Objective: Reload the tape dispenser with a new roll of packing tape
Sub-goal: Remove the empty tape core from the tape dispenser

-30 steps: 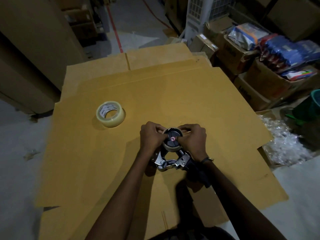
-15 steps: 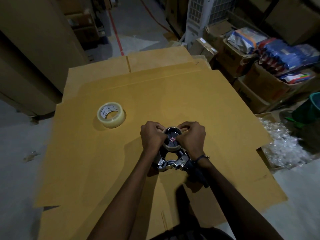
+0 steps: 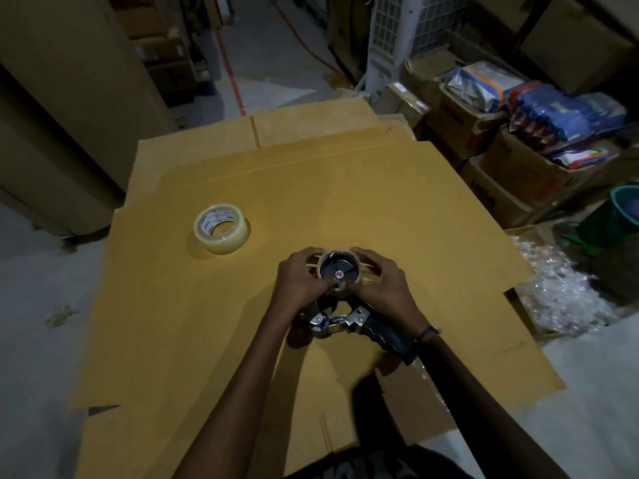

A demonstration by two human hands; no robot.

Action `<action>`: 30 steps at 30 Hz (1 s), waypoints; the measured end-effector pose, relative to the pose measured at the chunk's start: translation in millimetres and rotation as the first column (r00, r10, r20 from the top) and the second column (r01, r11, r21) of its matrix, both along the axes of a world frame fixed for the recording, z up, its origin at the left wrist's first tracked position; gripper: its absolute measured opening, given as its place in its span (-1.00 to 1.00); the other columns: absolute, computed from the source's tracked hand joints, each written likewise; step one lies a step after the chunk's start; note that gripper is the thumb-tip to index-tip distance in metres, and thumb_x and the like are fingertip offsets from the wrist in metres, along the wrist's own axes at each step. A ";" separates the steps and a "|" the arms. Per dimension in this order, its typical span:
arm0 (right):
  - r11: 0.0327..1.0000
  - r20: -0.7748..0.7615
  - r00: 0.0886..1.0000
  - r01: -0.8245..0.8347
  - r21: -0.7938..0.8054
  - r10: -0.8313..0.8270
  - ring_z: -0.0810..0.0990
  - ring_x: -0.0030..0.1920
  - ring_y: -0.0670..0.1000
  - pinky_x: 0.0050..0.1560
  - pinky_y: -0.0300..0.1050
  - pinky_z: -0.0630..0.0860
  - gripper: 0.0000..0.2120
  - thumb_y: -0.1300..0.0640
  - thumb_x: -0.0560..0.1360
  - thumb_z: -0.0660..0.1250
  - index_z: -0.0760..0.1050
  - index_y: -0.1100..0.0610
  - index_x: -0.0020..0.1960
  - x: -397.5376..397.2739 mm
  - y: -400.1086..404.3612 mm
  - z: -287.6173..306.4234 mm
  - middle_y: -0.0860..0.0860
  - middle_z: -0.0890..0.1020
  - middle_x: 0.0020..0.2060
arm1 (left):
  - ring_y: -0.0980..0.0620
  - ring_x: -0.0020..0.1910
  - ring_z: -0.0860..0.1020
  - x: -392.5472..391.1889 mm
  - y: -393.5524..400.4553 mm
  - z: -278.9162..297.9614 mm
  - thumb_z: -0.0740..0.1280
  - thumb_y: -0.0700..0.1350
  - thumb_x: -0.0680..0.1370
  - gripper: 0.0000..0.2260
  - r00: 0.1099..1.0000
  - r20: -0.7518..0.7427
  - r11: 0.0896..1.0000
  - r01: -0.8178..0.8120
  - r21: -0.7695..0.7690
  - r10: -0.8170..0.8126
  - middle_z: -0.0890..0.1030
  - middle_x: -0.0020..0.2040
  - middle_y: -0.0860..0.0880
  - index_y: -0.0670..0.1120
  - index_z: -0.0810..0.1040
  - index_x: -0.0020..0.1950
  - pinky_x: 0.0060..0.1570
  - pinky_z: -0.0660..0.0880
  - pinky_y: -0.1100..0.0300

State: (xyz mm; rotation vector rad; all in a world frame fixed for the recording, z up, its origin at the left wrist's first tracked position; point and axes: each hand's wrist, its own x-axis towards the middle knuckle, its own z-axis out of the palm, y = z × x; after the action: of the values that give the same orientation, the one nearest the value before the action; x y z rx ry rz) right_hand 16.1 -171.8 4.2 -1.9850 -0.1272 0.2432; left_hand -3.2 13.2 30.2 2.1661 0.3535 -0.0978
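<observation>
Both hands wrap around the round hub at the top of the tape dispenser [image 3: 340, 299], which lies flat on the cardboard sheet [image 3: 380, 202] right in front of the person. Left hand [image 3: 299, 283] curls its fingers on the left side of the brown ring, the empty core [image 3: 325, 262], and right hand [image 3: 382, 286] curls on the right side, with both thumbs near the black wheel [image 3: 338, 271] in the middle. So both hands are closed on that ring, and it looks like they mean to pull it off the wheel. The ring is thin cardboard, so it should be very light and could bend or squash if squeezed hard; pinching it on two sides and lifting straight seems best. The dispenser looks like hard metal with a black handle [image 3: 389, 335], so it should be stiff and a bit heavy, and it may have a sharp cutting edge near the shiny part, though that is too dark to see well. The new tape roll [image 3: 221, 229] lies flat on the cardboard, well apart to the left, and nobody is touching it. It looks thick, firm and smooth on its sides, so it is best held around its outside or through its hole.
</observation>
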 end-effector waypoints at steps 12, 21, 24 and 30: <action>0.987 0.162 0.977 0.121 0.102 -0.136 0.71 0.26 -0.15 0.22 0.05 0.70 -0.28 -0.01 0.33 0.72 0.59 0.02 0.44 -31.8 14.5 -23.3 -0.13 0.73 0.26 | -0.04 0.42 0.51 -21.2 3.0 -22.6 0.59 -0.24 0.44 -0.32 0.980 0.144 0.990 0.139 -0.014 -0.136 0.53 0.44 -0.07 -0.10 0.43 0.51 0.27 0.44 0.23; 0.980 0.208 0.968 0.103 0.171 -0.138 0.65 0.41 0.02 0.33 0.22 0.63 -0.30 0.13 0.43 0.68 0.53 0.11 0.52 -38.2 9.8 -27.3 -0.02 0.68 0.38 | 0.41 0.40 0.41 -35.0 -3.8 -46.3 0.52 -0.26 0.49 -0.36 0.957 0.287 0.969 0.115 -0.220 -0.048 0.48 0.37 0.38 0.17 0.40 0.46 0.25 0.39 0.50; 0.981 0.226 0.963 0.113 0.160 -0.148 0.65 0.40 -0.01 0.31 0.21 0.64 -0.31 0.16 0.44 0.67 0.53 0.10 0.52 -38.3 8.5 -27.2 -0.04 0.69 0.37 | 0.39 0.44 0.37 -35.8 -2.1 -49.6 0.53 -0.22 0.50 -0.30 0.968 0.248 0.951 0.115 -0.286 -0.042 0.42 0.41 0.41 0.19 0.31 0.52 0.25 0.36 0.54; 0.977 0.234 0.961 0.104 0.188 -0.147 0.61 0.44 -0.04 0.33 0.24 0.63 -0.30 0.09 0.47 0.65 0.50 0.07 0.55 -41.0 8.4 -26.2 -0.09 0.65 0.42 | 0.29 0.51 0.34 -36.0 -0.4 -51.6 0.52 -0.21 0.51 -0.24 0.964 0.261 0.939 0.125 -0.320 -0.039 0.39 0.49 0.27 0.29 0.22 0.52 0.30 0.35 0.50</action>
State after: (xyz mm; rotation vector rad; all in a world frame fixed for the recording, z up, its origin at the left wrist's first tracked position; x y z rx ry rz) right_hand -24.9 -163.4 -22.0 -1.8339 -0.1746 -0.0963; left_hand -39.3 12.7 -21.4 1.8279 0.0894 0.0670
